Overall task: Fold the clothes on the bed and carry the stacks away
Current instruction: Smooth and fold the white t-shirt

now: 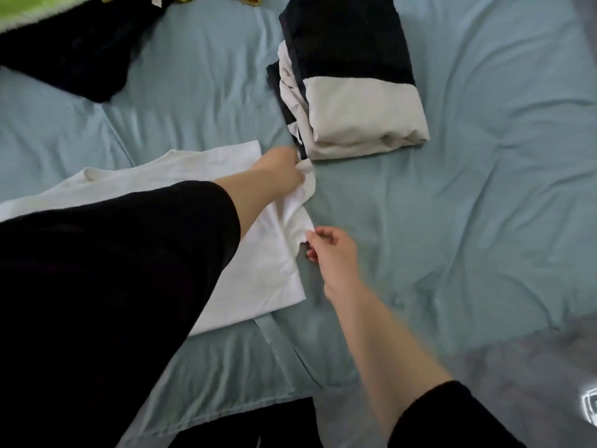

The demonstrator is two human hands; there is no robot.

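White shirt (258, 270) flat, crumpled right edge; folded black-and-cream stack (352, 92) beyond.

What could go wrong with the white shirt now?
The left hand and right hand both pinch one bunched edge of the white shirt, so the fold may come out crooked. The left hand is very close to the folded stack; a tug might knock it askew.

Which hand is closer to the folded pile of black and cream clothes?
Left. The left hand grips the white shirt right beside the folded pile; the right hand pinches the shirt's edge closer to the person.
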